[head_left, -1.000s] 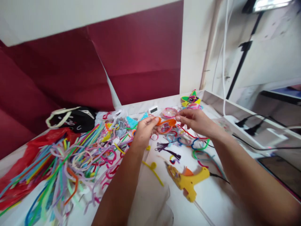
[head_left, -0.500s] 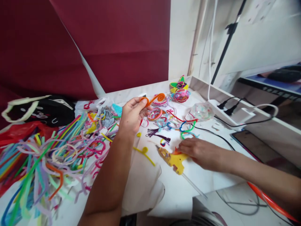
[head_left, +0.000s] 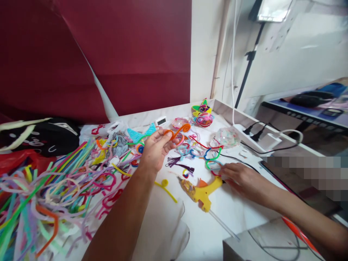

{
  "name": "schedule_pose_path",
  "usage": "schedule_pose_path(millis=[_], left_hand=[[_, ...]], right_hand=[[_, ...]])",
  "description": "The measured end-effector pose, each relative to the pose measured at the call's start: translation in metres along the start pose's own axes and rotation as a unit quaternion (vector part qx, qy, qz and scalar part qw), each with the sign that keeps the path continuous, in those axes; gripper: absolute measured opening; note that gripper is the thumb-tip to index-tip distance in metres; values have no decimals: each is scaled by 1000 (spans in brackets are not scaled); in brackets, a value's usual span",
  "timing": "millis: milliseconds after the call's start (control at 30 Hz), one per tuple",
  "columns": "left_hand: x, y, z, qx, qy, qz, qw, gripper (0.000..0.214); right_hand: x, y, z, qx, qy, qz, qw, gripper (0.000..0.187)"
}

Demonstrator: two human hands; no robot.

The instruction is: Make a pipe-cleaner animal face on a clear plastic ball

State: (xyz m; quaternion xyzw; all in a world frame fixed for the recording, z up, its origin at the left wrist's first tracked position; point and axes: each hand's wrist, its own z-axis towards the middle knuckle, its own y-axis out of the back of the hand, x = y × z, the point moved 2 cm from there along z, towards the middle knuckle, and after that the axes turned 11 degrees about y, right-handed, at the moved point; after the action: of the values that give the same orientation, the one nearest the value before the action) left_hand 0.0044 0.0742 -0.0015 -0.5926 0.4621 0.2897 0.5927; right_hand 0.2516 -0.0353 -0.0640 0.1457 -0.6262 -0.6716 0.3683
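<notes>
My left hand [head_left: 157, 148] is closed on an orange pipe cleaner [head_left: 178, 132], pinched between thumb and fingers. Its visible free end is wound into a flat spiral. Over the right side of the table, my right hand [head_left: 240, 181] has loosely bent fingers beside the handle end of a yellow hot glue gun [head_left: 201, 190]; nothing shows in them. The gun lies on its side, its nozzle toward the left and a clear glue stick [head_left: 224, 226] poking out of its back. Colourful pipe-cleaner loops [head_left: 213, 156] lie just beyond my right fingertips.
A large heap of pipe cleaners [head_left: 51, 195] covers the left. Purple tassels [head_left: 181, 163] and a yellow curled pipe cleaner [head_left: 167, 190] lie mid-table. Toward the back are a small digital timer [head_left: 160, 121], colourful decorated figure [head_left: 202, 113], clear plastic piece [head_left: 227, 137] and plugged power strip [head_left: 250, 137].
My right hand has slid back off the glue gun's handle, which now shows in full. The left hand still holds the orange pipe cleaner. The camera view has shifted slightly.
</notes>
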Motion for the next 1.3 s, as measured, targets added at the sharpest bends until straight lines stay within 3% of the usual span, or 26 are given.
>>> schedule_pose_path(millis=[133,233,333,433,600,867,1100,1300], left_hand=[[24,-2,-2,21,34,-9,999,21],[42,-7,-5,43,65,-4,997,26],[54,-11,-7,60,82,18,995,29],[63,-13,-10,65,97,53,992,31],[73,-14,-12,65,111,119,985,34],[81,-7,-8,64,123,217,966,36],[78,-4,-10,73,134,280,948,34],[74,-6,-16,45,83,360,928,16]], right_hand=[[-7,4,10,-106,-89,161,977,27],[-10,7,31,-198,-157,368,895,44],[-12,11,52,-254,-212,484,810,60],[-13,12,66,-274,-217,523,778,62],[-16,7,72,-230,-200,498,811,45],[-24,-10,70,-197,-181,486,832,46],[-26,-23,62,-221,-177,436,854,40],[-21,-19,57,-220,-179,346,894,42]])
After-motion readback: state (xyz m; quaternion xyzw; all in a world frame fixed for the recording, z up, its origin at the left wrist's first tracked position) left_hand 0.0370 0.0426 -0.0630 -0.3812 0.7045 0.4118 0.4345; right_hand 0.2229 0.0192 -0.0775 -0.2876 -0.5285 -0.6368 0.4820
